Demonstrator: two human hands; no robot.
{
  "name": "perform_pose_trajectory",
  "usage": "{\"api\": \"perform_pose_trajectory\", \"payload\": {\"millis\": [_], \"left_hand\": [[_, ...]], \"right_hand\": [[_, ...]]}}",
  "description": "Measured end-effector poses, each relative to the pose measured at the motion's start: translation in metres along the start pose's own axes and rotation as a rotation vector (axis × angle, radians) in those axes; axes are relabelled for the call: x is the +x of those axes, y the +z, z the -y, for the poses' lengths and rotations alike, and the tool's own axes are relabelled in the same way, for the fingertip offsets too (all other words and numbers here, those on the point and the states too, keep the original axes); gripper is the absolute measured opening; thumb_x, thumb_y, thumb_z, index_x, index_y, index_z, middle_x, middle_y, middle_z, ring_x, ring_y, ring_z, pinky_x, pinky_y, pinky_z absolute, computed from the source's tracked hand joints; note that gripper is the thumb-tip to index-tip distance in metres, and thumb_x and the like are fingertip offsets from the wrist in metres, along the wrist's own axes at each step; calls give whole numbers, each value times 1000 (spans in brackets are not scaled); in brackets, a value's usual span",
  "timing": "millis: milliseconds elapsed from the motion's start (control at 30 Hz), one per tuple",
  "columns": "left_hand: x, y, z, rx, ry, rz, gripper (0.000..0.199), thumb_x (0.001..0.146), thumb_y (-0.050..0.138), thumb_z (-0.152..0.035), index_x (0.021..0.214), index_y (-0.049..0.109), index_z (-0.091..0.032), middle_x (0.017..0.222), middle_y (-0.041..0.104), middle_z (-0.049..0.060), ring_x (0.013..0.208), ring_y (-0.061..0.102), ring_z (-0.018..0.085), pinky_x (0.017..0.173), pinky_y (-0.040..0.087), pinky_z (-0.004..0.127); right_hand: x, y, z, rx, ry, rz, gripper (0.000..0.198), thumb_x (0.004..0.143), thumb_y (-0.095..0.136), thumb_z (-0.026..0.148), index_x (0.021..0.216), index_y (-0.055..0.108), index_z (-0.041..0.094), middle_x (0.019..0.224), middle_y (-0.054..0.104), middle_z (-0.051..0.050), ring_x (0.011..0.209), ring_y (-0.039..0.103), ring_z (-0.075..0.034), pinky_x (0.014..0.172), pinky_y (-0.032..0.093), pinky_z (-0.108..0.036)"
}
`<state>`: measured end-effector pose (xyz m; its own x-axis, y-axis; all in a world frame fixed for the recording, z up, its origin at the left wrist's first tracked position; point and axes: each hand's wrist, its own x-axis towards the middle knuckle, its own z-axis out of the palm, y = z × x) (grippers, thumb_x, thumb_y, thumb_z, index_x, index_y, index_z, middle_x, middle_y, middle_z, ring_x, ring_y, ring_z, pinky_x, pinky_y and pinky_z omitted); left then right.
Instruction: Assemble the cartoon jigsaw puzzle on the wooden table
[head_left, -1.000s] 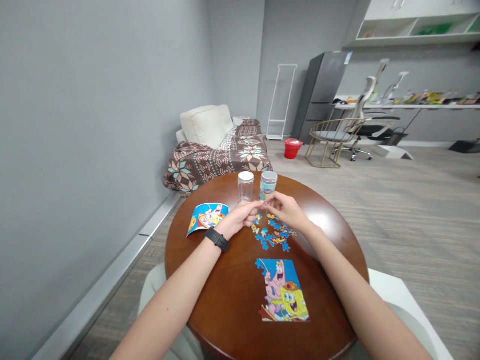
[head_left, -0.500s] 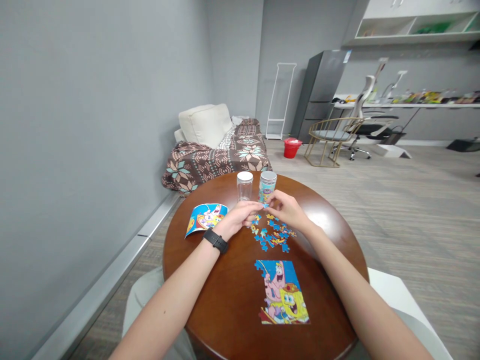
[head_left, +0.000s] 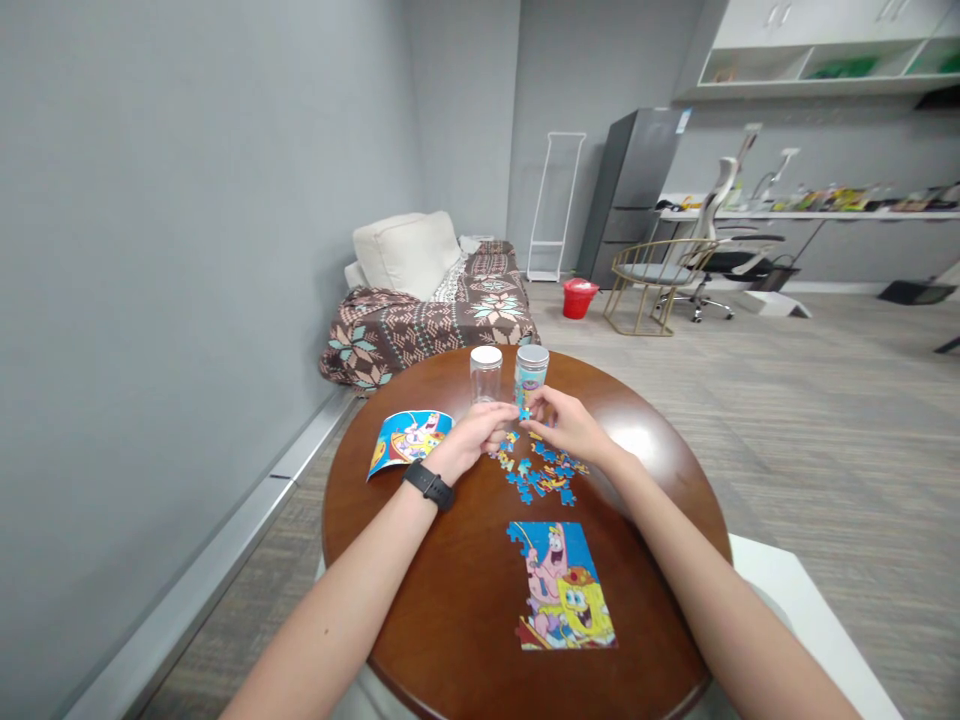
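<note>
Above the far part of the round table, a small blue puzzle piece (head_left: 524,413) is between my two hands. My left hand (head_left: 484,430), with a black watch on its wrist, is closed and pinches the piece's left side. The curved fingers and thumb of my right hand (head_left: 566,423) grip its right side. Loose puzzle pieces (head_left: 538,480) lie in a pile just below the hands. Nearer to me lies a partly assembled cartoon puzzle (head_left: 566,585), its left edge jagged. A curled picture sheet (head_left: 409,440) showing a similar scene lies left of my left hand.
A clear jar with a white lid (head_left: 486,375) and a printed can (head_left: 532,368) stand just beyond my hands on the brown table (head_left: 442,610). Behind are a covered sofa (head_left: 427,325) and a red bin (head_left: 578,298). A grey wall (head_left: 187,250) runs along the left.
The puzzle piece remains between my hands and seems turned slightly, with more of its face showing. The view has shifted a little; the pile and partly assembled puzzle look unchanged.
</note>
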<state>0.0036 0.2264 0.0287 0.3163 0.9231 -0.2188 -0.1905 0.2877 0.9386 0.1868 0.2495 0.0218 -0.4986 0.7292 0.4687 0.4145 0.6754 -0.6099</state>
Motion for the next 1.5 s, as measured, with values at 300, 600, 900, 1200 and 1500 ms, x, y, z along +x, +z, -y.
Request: {"api": "perform_pose_trajectory", "payload": {"millis": [300,600,900,1200,1500], "left_hand": [[-1,0,1,38,-35,81,24,71,73,-30,71,54,-16,48,20,-13,38,13,2,40,6,19],[-5,5,-3,65,-39,66,24,73,70,-29,68,50,-17,48,21,-13,38,13,2,40,6,19],[-1,0,2,37,-3,106,23,71,71,-28,75,51,-18,49,22,-13,37,16,2,38,9,17],[1,0,1,39,-59,38,15,77,64,-19,72,51,-17,48,22,-12,35,16,1,38,8,17],[-2,1,-3,17,-75,-1,17,77,66,-18,71,50,-17,47,22,-12,35,17,1,38,9,17]], "right_hand": [[0,0,1,1,47,44,21,79,63,31,84,44,21,64,52,5,55,48,-11,55,41,-24],[0,-1,4,7,69,46,23,78,62,32,82,42,22,61,50,6,52,46,-11,53,39,-24],[-1,0,5,16,54,82,22,78,63,32,82,44,22,62,50,6,54,47,-11,54,39,-24],[-1,-1,4,13,43,103,17,79,62,29,89,51,20,67,55,3,59,51,-12,58,43,-25],[-2,1,2,3,25,97,20,82,56,24,101,51,20,67,55,3,59,53,-13,59,44,-25]]}}
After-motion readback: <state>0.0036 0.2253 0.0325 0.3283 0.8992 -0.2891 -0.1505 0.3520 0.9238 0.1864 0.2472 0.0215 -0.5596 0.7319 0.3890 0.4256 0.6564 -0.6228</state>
